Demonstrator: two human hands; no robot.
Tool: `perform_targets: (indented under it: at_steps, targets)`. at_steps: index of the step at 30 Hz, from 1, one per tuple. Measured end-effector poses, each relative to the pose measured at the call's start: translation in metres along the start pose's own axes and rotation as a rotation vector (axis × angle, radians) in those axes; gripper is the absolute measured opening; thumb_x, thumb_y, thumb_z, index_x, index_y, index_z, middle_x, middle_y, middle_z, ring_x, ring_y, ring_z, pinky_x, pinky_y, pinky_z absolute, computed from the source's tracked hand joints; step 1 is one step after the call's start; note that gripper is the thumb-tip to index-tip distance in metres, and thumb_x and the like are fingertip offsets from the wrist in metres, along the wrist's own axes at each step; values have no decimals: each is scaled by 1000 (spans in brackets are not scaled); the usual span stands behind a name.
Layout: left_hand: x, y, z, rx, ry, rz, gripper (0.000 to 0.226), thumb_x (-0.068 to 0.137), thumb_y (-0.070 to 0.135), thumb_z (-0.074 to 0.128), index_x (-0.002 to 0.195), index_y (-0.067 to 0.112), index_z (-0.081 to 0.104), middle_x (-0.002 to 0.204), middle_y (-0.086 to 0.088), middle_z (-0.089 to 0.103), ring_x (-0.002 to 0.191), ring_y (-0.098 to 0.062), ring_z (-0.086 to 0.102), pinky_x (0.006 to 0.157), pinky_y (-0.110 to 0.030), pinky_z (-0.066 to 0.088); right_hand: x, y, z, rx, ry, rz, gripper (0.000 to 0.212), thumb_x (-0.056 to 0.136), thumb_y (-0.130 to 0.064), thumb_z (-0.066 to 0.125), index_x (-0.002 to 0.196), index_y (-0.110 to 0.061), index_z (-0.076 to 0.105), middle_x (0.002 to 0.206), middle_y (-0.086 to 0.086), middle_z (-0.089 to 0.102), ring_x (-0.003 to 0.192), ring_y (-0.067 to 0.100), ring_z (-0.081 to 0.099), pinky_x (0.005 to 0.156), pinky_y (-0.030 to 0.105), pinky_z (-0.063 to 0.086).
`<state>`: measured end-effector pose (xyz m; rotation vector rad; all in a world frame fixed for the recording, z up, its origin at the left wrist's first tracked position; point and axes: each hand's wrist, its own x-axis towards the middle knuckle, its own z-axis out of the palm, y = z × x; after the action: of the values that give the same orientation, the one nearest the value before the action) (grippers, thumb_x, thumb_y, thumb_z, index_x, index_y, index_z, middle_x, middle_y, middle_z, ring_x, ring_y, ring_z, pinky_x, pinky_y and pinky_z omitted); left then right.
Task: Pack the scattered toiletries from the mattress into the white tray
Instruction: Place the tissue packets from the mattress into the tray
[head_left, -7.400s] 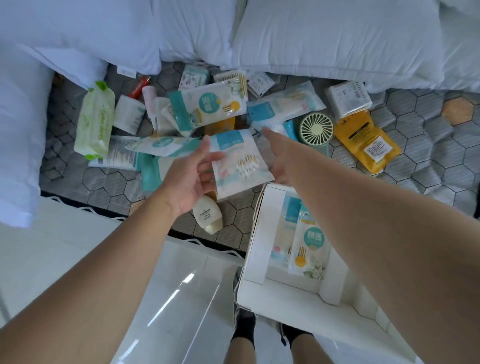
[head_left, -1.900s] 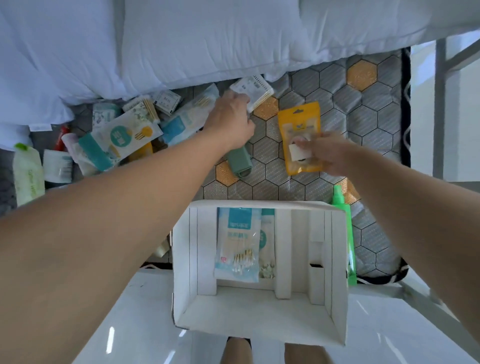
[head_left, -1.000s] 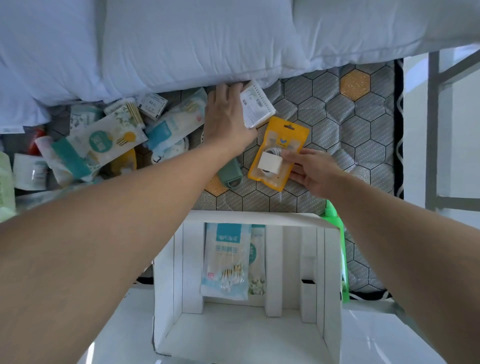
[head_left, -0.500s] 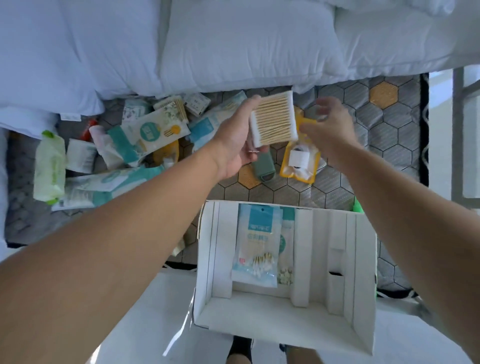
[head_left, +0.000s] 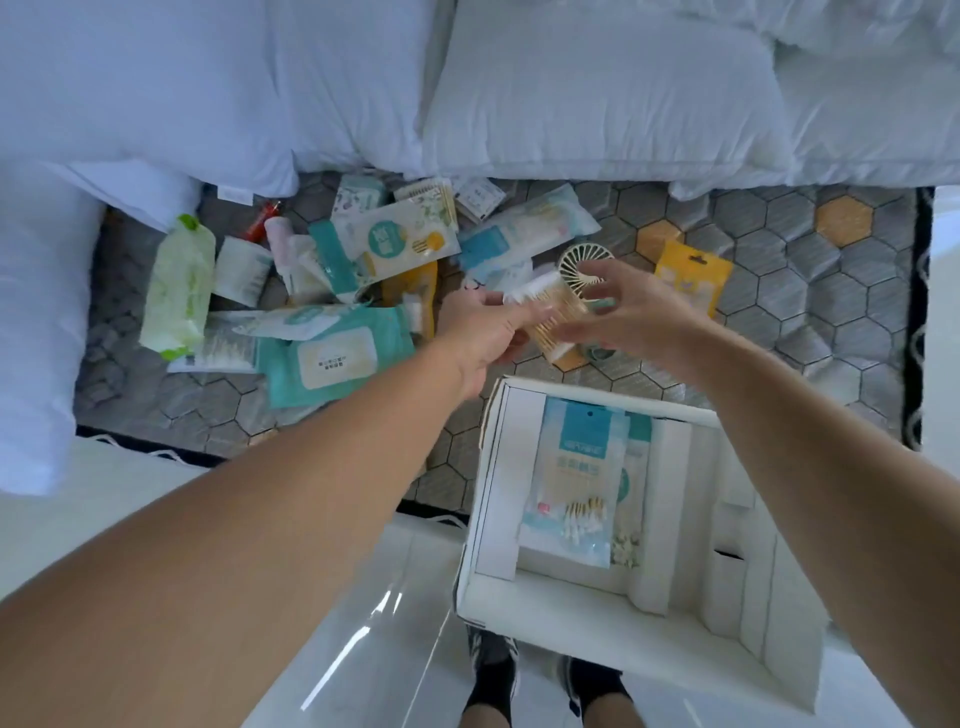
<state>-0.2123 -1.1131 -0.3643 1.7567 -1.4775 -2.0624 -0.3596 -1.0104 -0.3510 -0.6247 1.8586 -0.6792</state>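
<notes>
Head view: swab box (head_left: 550, 317) held just beyond tray (head_left: 498, 467)
Left hand (head_left: 483, 327) pinches it; right hand (head_left: 639, 312) spread open alongside; next, probably, lowering it flat inside.

mattress (head_left: 810, 312) — grey hexagons, some yellow | tray (head_left: 497, 467) — white | pouch (head_left: 693, 275) yellow | wipes pack (head_left: 332, 361) teal

Bedroom in a home. Bare hexagon-quilted mattress (head_left: 805, 291), white pillows (head_left: 597, 93) stacked along its far edge. Glossy white floor tiles (head_left: 405, 649) off its near edge. Personal-care clutter on the mattress's left part: wet-wipe pack (head_left: 332, 358), cotton-swab bag (head_left: 221, 352). Domestic stuff only.
</notes>
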Motion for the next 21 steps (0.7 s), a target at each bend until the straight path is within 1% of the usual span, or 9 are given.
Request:
perform_targets:
  at_steps: [2, 4, 6, 7, 10, 12, 16, 19, 21]
  targets:
    - [-1, -6, 4, -30, -10, 7, 40, 77, 24, 88, 106, 5, 69, 100, -14, 77, 85, -24, 76, 69, -33, 64, 2, -3, 15, -163, 8, -47, 90, 67, -39, 92, 145, -31, 47, 123, -7, 58, 110, 14, 58, 89, 32, 49]
    - [-3, -5, 9, -79, -98, 9, 34, 85, 37, 80, 103, 9, 72, 98, -9, 78, 91, -26, 75, 79, -38, 64, 6, -4, 25, -182, 40, -35, 59, 75, -33, 86, 127, -25, 59, 113, -4, 64, 100, 18, 63, 81, 34, 54]
    - [0, -5, 7, -163, -152, -43, 35, 94, 43, 67, 102, 10, 72, 92, -6, 77, 89, -23, 74, 86, -41, 61, 12, 0, 29, -8, 135, 64, 23, 88, -19, 73, 109, -17, 65, 104, 7, 70, 91, 23, 70, 72, 40, 63]
    - [6, -8, 4, -185, -119, -80, 34, 96, 41, 64, 103, 9, 71, 92, -7, 76, 88, -24, 73, 89, -43, 60, 14, 3, 29, 117, 165, 128, 17, 91, -14, 70, 107, -14, 65, 103, 11, 71, 88, 26, 71, 67, 39, 64]
    - [31, -21, -12, -82, 132, -168, 34, 90, 29, 70, 115, 7, 67, 107, -11, 73, 100, -28, 70, 98, -51, 56, 19, 10, 27, 338, 184, 245, 23, 90, -15, 74, 111, -12, 65, 100, 12, 71, 84, 27, 74, 57, 34, 62]
    - [43, -26, -23, -67, 223, -198, 34, 89, 22, 71, 118, 6, 64, 106, -11, 70, 101, -27, 69, 98, -49, 56, 22, 14, 28, 391, 179, 260, 23, 88, -22, 77, 107, -16, 66, 101, 10, 72, 84, 25, 75, 57, 32, 62]
    - [65, -26, -34, -237, 248, -226, 29, 94, 13, 69, 119, 9, 56, 111, -10, 65, 104, -25, 69, 83, -38, 63, 31, 20, 30, 417, 195, 267, 25, 87, -25, 78, 108, -18, 67, 102, 6, 74, 89, 21, 75, 70, 35, 64]
    - [72, -21, -33, -224, 284, -173, 10, 96, 7, 65, 96, 14, 58, 98, -9, 66, 105, -26, 69, 90, -43, 61, 36, 18, 33, 419, 158, 260, 24, 87, -24, 78, 107, -17, 67, 101, 5, 75, 91, 20, 75, 73, 33, 64]
    - [76, -19, -34, -198, 304, -134, 19, 95, 10, 67, 113, 9, 65, 95, -9, 69, 97, -25, 72, 89, -45, 62, 39, 14, 35, 440, 116, 259, 23, 89, -21, 76, 108, -15, 66, 102, 6, 75, 91, 20, 75, 76, 34, 64]
